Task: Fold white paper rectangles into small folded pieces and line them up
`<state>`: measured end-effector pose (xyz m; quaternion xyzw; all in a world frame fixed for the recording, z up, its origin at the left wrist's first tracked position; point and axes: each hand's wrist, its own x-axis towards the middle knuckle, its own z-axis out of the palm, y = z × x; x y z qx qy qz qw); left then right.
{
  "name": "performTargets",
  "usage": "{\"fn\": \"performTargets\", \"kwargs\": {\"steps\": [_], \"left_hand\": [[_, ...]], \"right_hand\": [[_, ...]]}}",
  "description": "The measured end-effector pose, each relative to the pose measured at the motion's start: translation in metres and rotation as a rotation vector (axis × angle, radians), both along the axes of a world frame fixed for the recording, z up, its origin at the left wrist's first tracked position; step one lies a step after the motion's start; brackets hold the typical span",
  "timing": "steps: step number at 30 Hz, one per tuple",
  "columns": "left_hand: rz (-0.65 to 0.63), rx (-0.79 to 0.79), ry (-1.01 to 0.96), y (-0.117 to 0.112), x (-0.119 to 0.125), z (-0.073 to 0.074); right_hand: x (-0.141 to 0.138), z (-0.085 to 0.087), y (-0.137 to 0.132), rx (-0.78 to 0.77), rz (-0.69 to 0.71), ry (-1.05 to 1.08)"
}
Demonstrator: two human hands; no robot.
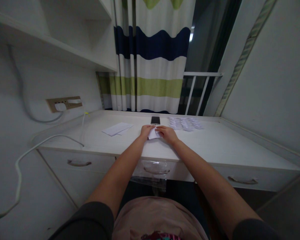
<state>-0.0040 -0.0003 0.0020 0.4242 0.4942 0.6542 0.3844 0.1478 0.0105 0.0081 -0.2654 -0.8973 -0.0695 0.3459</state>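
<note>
Sat at white desk [215,146]. Judged spread of small pieces [185,123] at right finished, flat sheets [117,128] at left untouched. Pressed left hand [146,130] and right hand [168,134], fingers flat (not clenched), on folded paper [153,134] just before phone [155,120].

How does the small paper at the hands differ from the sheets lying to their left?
The small paper is touched by the left hand and right hand; the sheets lie untouched. The small paper looks smaller and creased; the sheets are larger and flat. Both are white and on the desk.
</note>
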Motion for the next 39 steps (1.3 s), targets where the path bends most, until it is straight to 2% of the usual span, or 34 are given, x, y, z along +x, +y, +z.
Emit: {"fn": "performTargets", "kwargs": {"steps": [5, 12, 23, 29, 32, 39], "left_hand": [[-0.055, 0.006, -0.044, 0.0, 0.001, 0.001], [-0.077, -0.004, -0.081, -0.002, 0.001, 0.001], [-0.053, -0.008, -0.083, 0.0, 0.001, 0.0], [-0.041, 0.017, -0.065, 0.001, -0.001, -0.002], [-0.043, 0.038, -0.012, 0.0, -0.001, -0.001], [-0.043, 0.093, 0.128, -0.006, 0.003, 0.005]], "right_hand": [[0.002, -0.001, 0.004, -0.031, 0.049, 0.081], [0.002, -0.002, 0.005, -0.051, 0.043, 0.114], [0.001, 0.0, 0.003, -0.037, -0.016, 0.037], [0.0, -0.002, 0.001, -0.081, 0.05, 0.122], [-0.002, -0.003, 0.004, -0.197, 0.104, 0.229], [0.003, -0.008, 0.023, -0.7, 0.262, 0.574]]}}
